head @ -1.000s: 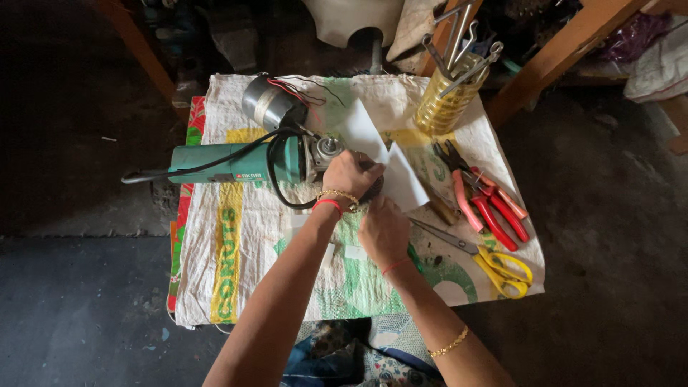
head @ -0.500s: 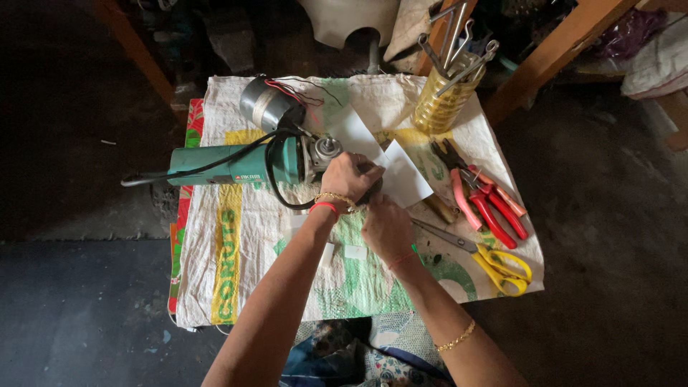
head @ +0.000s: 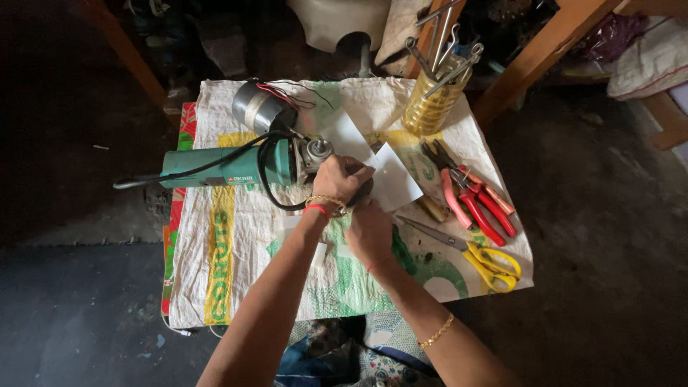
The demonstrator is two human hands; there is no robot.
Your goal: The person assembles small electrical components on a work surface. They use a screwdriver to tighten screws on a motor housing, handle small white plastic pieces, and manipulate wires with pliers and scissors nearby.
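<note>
The left hand (head: 342, 179) was seen curled over a dark round part at the head of a green angle grinder (head: 236, 167), fingers closed around it, though the part itself was mostly hidden under the hand. The right hand (head: 369, 231) was placed just below and beside the left, fingers bent toward the same spot; what it gripped, if anything, could not be told. The grinder was laid on its side on the worktop (head: 215, 287), which was covered with a white woven sack printed in yellow and green, the tool's body pointing left and its black cord (head: 269, 188) looped around the neck. A white paper sheet (head: 394, 183) was spread just right of the hands, partly tucked under them. A small grey motor (head: 256, 107) with red and black wires was set behind the grinder, near the far edge. A yellow plastic jar (head: 430, 109) holding wrenches and other metal tools was stood at the far right. Red-handled pliers (head: 476, 201) were laid right of the paper, with yellow-handled scissors (head: 473, 251) nearer the front right corner. A gold bangle and a red thread were worn on the left wrist, a gold bracelet on the right forearm. The floor (head: 609, 251) around the worktop was dark.
</note>
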